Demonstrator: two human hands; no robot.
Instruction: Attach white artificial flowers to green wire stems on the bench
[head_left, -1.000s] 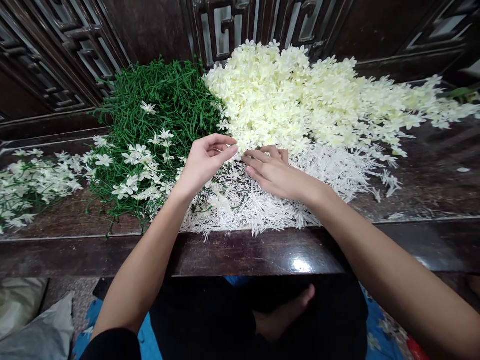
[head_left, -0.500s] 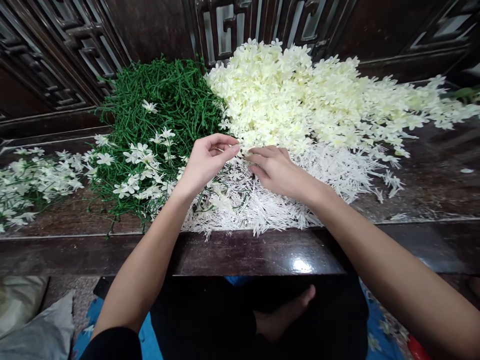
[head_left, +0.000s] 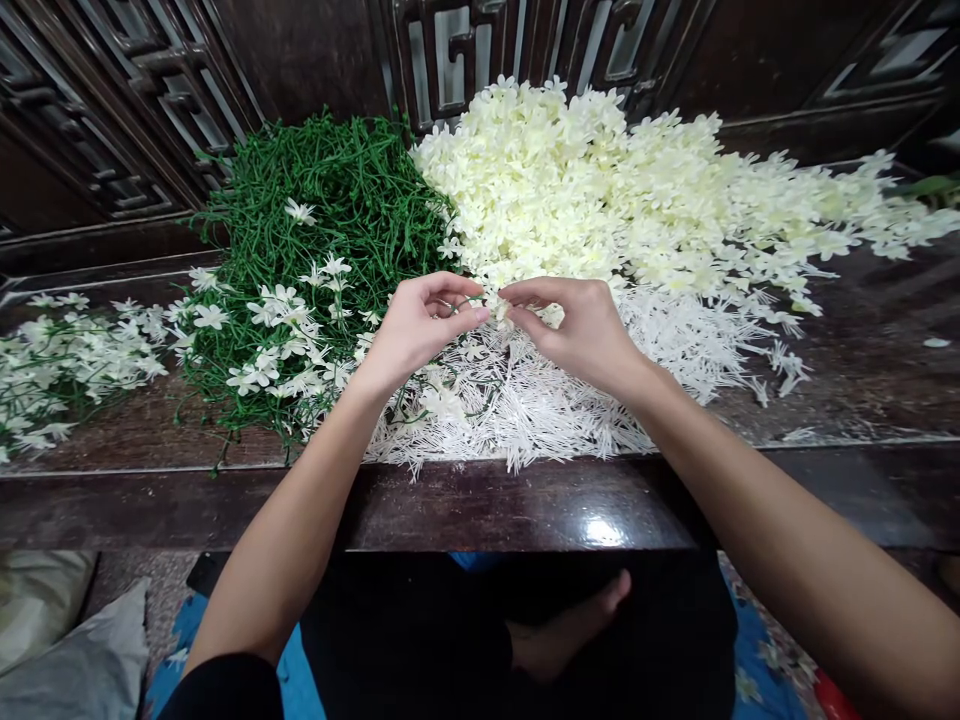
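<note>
My left hand pinches a thin green plastic stem between thumb and fingertips. Facing it, my right hand has its thumb and forefinger closed on a small cream flower at the stem's tip. Fingers partly cover both pieces, so I cannot tell how they are joined. Beneath the hands spreads a layer of white plastic stamens. Behind my left hand is a heap of green stems, and behind my right rises a big mound of loose cream petals.
Several white flowers on stems lie over the front of the green heap. More finished-looking flowers are piled at the far left. Everything rests on a dark wooden bench with a carved back panel. Cloth sacks sit on the floor at lower left.
My right hand has lifted from the white stamens and turned, with thumb and forefinger now at the flower by my left fingertips. My left hand has shifted slightly right.
</note>
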